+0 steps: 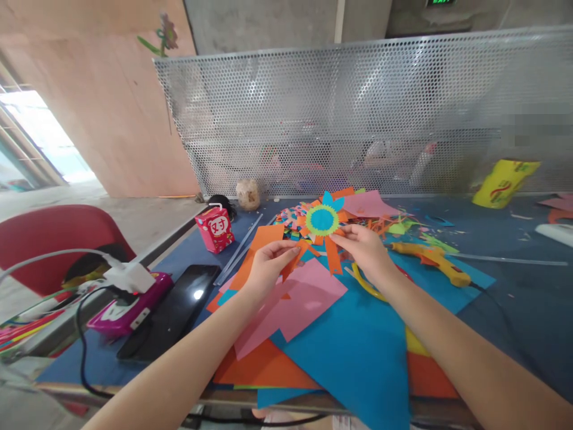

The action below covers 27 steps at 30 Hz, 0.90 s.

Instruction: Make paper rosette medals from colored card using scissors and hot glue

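Layered flower (pixel 323 221) of matte sheet material, raised over the far middle of a dark blue tabletop (pixel 537 286), before a perforated metal screen (pixel 277 95): round blue centre, yellow-green ring with toothed edge, pointed blue petals at the top, blunt orange petals around, and a long, straight-edged orange one below. Pinched at its lower right edge between thumb and fingertips of the right hand (pixel 364 246), without visible gap. Likewise closed, thumb against forefinger of the left hand (pixel 268 266), on a flat orange strip (pixel 290 264), apart from the flower. Beneath the hands, overlapping smooth sheets: angular pink sheets (pixel 317 292), a broad blue sheet (pixel 358 346), an orange sheet (pixel 264 367). Beyond, a loose heap of small multicoloured scraps (pixel 290 216). To the right, a hard yellow glue gun (pixel 434 263) with black cord; near the right wrist, a curved yellow handle (pixel 367 283), partly hidden. To the left, slender translucent sticks (pixel 237 252), a glossy black phone (pixel 174 313), a rounded magenta power strip (pixel 129 313) and a boxy red drink carton (pixel 215 230).
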{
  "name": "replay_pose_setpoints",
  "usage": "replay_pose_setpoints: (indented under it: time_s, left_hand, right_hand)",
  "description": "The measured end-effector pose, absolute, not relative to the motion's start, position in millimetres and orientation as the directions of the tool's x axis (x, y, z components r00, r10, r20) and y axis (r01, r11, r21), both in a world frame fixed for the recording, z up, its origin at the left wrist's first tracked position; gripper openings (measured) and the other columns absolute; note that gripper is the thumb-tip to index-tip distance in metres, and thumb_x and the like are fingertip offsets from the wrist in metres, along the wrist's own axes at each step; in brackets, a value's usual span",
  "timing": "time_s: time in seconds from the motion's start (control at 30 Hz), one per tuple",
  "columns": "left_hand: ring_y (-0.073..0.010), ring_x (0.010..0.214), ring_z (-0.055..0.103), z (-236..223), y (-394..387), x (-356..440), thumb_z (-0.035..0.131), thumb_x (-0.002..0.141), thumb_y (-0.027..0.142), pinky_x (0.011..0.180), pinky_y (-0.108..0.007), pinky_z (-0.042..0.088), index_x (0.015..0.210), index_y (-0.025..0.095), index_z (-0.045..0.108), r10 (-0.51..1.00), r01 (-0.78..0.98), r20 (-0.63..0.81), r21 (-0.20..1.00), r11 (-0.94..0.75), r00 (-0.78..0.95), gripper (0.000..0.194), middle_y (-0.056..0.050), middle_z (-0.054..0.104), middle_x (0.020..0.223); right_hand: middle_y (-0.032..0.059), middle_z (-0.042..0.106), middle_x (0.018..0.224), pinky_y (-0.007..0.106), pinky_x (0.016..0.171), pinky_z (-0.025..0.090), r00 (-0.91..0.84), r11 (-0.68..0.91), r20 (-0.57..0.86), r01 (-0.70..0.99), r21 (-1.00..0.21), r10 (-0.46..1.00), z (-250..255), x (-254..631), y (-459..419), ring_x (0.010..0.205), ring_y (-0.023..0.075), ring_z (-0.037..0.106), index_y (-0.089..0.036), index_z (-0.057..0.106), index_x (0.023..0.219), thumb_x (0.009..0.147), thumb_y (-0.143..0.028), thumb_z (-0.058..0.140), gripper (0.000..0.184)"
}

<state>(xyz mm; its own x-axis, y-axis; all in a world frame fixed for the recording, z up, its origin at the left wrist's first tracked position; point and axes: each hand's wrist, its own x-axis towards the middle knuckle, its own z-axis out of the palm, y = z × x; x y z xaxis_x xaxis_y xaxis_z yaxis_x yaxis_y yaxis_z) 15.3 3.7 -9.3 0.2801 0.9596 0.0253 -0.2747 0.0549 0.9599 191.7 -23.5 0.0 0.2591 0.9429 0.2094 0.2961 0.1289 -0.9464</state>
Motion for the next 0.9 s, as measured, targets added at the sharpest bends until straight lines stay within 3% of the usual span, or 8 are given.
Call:
replay_pose_setpoints:
  time_s: [0.17,0.27,0.33,0.43,0.5,0.63,0.73,0.9]
  left_hand:
    - [-0.0143,0.056,0.063,-9.6,3.7,15.7,0.076,0.048,0.021,0.058,-0.024,0.048,0.081,0.013,0.062,0.943,-0.325,0.106,0.946,0.002,0.316,0.037,-0.001,0.067,0.065]
    - [-0.0131,0.058,0.063,-13.0,7.3,14.8,0.075,0.049,0.021,0.06,-0.023,0.048,0.082,0.013,0.061,0.948,-0.321,0.104,0.947,-0.002,0.301,0.037,-0.002,0.067,0.065]
    - [-0.013,0.058,0.062,-15.9,9.7,14.4,0.074,0.051,0.022,0.059,-0.024,0.047,0.08,0.013,0.061,0.953,-0.3,0.102,0.954,-0.012,0.286,0.032,-0.002,0.066,0.061]
    - [-0.0119,0.054,0.059,-19.5,11.7,14.6,0.071,0.055,0.024,0.054,-0.023,0.046,0.077,0.013,0.062,0.965,-0.238,0.094,0.971,-0.033,0.247,0.026,-0.002,0.065,0.058]
    - [-0.0113,0.053,0.058,-20.7,11.8,15.1,0.07,0.056,0.024,0.053,-0.023,0.045,0.077,0.012,0.063,0.967,-0.216,0.079,0.976,-0.026,0.243,0.025,-0.002,0.065,0.059]
    - [-0.0107,0.05,0.056,-21.1,11.1,16.2,0.069,0.057,0.026,0.053,-0.024,0.044,0.083,0.011,0.063,0.947,-0.213,0.069,0.977,-0.001,0.312,0.03,-0.001,0.064,0.057]
    - [-0.0109,0.05,0.057,-21.3,11.4,17.3,0.07,0.056,0.026,0.053,-0.023,0.044,0.084,0.012,0.062,0.949,-0.219,0.037,0.975,0.034,0.313,0.033,-0.001,0.063,0.056]
    - [-0.0118,0.054,0.06,-20.7,12.5,17.6,0.073,0.05,0.025,0.051,-0.022,0.045,0.078,0.012,0.061,0.97,-0.249,-0.011,0.966,0.073,0.242,0.032,-0.001,0.064,0.058]
  right_hand:
    - [0.0055,0.066,0.089,0.023,0.063,0.051,0.157,0.086,0.198,0.53,-0.844,0.968,2.5,191.2,-23.0,0.075,0.0147,0.064,-0.016,0.052,0.097,0.081,-0.03,0.046,0.023]
    - [0.0071,0.064,0.098,0.028,0.08,0.045,0.181,0.007,0.209,0.739,-0.674,0.961,12.3,197.7,-27.2,0.092,0.0177,0.059,-0.017,0.054,0.097,0.08,-0.028,0.048,0.021]
    - [0.012,0.059,0.105,0.037,0.088,0.038,0.242,-0.103,0.207,0.847,-0.522,0.948,16.9,204.9,-31.5,0.103,0.0244,0.053,-0.015,0.054,0.098,0.08,-0.026,0.048,0.022]
    - [0.0237,0.056,0.104,0.048,0.081,0.038,0.348,-0.304,0.107,0.905,-0.298,0.931,14.8,214.1,-38.4,0.102,0.0365,0.05,-0.007,0.054,0.098,0.076,-0.022,0.051,0.027]
    - [0.0268,0.057,0.099,0.047,0.073,0.042,0.401,-0.394,0.005,0.902,-0.175,0.916,9.8,216.8,-42.1,0.094,0.0385,0.055,-0.003,0.054,0.098,0.072,-0.018,0.054,0.03]
    - [0.0207,0.062,0.091,0.036,0.065,0.046,0.404,-0.413,-0.17,0.91,-0.021,0.899,7.8,216.3,-44.7,0.085,0.0315,0.061,-0.005,0.058,0.096,0.065,-0.008,0.055,0.031]
    - [0.0172,0.065,0.084,0.031,0.063,0.046,0.387,-0.389,-0.27,0.92,0.048,0.882,14.2,216.4,-42.9,0.08,0.0285,0.062,-0.008,0.063,0.084,0.06,-0.009,0.06,0.024]
    - [0.0148,0.065,0.082,0.031,0.067,0.046,0.398,-0.388,-0.272,0.917,0.094,0.876,17.6,222.2,-39.6,0.083,0.0267,0.062,-0.012,0.065,0.082,0.058,-0.012,0.063,0.023]
